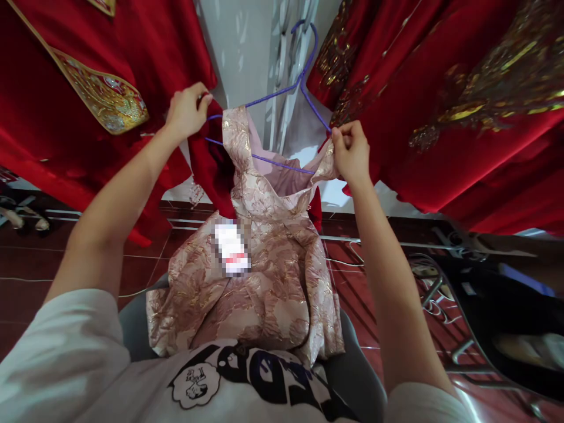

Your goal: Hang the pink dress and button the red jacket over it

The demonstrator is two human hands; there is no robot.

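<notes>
A pink and gold brocade dress (277,252) hangs from a thin purple hanger (273,95) and spreads down over my lap. My left hand (188,111) is closed at the hanger's left end, pinching dark red cloth (215,167) that hangs beside and behind the dress. The left shoulder strap (237,132) sits on the hanger, apart from these fingers. At the other side, my right hand (352,151) pinches the dress's right strap (326,161) close to the hanger's right end. A phone (232,249) with a bright, blurred screen lies on the skirt.
Red garments with gold decoration hang at left (114,100) and right (467,129). Behind the hanger is a pale wall (242,47). I sit on a grey chair (359,358). A black chair (493,317) stands at right, with cables (440,308) on the dark red floor.
</notes>
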